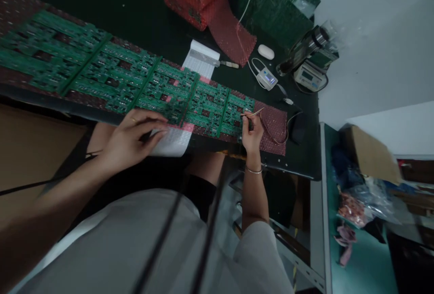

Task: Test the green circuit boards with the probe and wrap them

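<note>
A long row of green circuit boards (125, 81) lies along the dark bench on red bubble wrap. At the row's near edge, my left hand (135, 131) has its fingers and thumb drawn together around the edge of one dark green circuit board (174, 111), which looks slightly raised. The thumb's contact is partly hidden. Over the right end of the row, my right hand (252, 133) pinches a thin tan stick-like tool (254, 113), its tip close to the last board. White printed paper (174, 142) sticks out beneath the boards beside my left hand.
A brush-like tool with a pale handle (230, 64) lies on paper behind the boards. Farther back are red bubble wrap (230, 31), a white oval object (266, 52), a small device with a screen (267, 78) and a flask (303, 49). A thin cable (271, 135) crosses the right-hand wrap.
</note>
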The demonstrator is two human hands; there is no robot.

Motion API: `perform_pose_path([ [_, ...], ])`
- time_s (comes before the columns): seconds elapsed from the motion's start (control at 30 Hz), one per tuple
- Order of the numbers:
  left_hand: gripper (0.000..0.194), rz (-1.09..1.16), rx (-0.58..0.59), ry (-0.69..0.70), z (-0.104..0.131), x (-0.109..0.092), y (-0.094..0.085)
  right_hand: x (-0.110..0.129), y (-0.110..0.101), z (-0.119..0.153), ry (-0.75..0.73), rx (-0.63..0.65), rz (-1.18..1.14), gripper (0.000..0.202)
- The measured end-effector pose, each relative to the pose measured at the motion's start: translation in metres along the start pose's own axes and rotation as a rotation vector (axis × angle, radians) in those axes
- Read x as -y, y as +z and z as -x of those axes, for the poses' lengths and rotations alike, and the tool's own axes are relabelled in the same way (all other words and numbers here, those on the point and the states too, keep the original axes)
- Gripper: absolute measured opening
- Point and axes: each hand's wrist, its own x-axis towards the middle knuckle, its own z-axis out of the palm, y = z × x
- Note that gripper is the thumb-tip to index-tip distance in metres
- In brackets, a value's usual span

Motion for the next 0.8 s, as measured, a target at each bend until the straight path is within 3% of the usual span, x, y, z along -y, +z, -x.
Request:
perform_pose_path([
  [0.1,0.028,0.103,0.110,0.047,-0.056,-0.015,0.027,-0.002,0.000,-0.001,0.041,-0.035,-0.011,0.040],
  [0.23,0.024,0.219,0.365,0.126,-0.142,-0.023,0.094,-0.004,0.003,-0.003,0.035,-0.044,0.015,0.040],
  [0.33,0.020,0.139,0.470,0.161,-0.181,-0.018,0.137,-0.005,0.005,-0.004,0.039,-0.059,-0.030,0.039],
  [0.47,0.022,0.055,0.495,0.185,-0.195,-0.008,0.161,-0.006,0.008,-0.004,0.049,-0.055,-0.070,0.038],
  [0.8,0.023,-0.023,0.443,0.225,-0.191,-0.006,0.167,-0.007,0.010,-0.004,0.037,-0.057,-0.084,0.035],
])
